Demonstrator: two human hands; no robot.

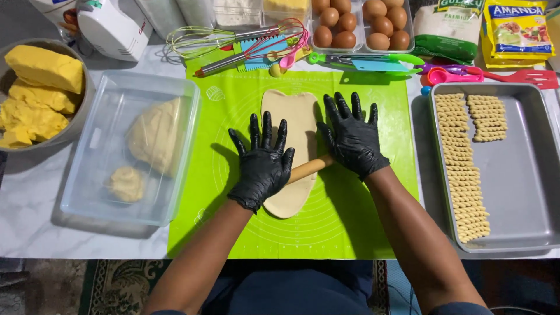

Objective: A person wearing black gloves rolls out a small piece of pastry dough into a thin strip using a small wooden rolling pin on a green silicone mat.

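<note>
While fingers splay flat, left hand [262,163], right hand [352,139], seemingly pressing rolling pin [308,168], dough [297,125]

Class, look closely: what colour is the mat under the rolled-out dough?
The mat is bright lime green with faint pale printed circles and markings, seen best in the head view.

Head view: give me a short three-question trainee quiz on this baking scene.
1. True or false: both gloved hands press flat on a wooden rolling pin lying across the dough sheet.
2. Multiple choice: where do the ridged dough strips lie? A) on the green mat B) in the grey metal tray C) in the clear plastic tub
3. Fill in: the clear plastic tub sits to the person's ____ of the green mat.

Key
1. True: the left hand and the right hand lie open over it.
2. B, the grey metal tray.
3. Left.
</note>
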